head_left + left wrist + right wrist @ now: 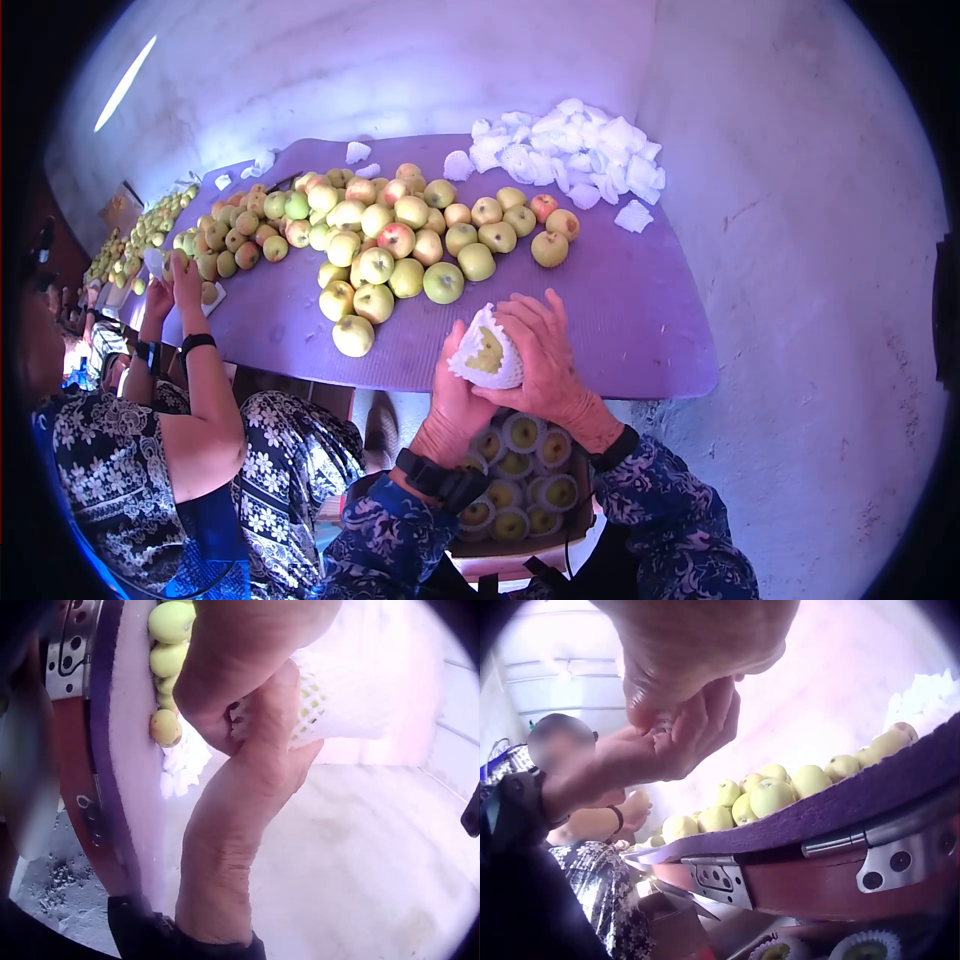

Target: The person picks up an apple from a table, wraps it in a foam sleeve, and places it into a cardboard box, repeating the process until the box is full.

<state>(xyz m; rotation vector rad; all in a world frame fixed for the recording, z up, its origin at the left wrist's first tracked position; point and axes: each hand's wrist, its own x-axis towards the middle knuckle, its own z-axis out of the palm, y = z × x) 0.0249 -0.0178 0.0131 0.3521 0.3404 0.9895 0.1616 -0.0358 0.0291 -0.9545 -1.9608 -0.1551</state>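
Observation:
A pale green apple shows through an opening in its white foam net. My left hand grips this wrapped apple from the left and below. From the right, my right hand curls its fingers round the net. In the left wrist view the foam net stretches out beyond the fingers, with green showing through its mesh. The right wrist view has both hands close together, with the wrapped apple mostly hidden behind them. Under my hands stands a box of apples, each in a foam net.
Loose green and reddish apples are heaped on the purple-covered table. White foam nets lie piled at the back right, near the wall. At left sits another person with hands raised near the apples.

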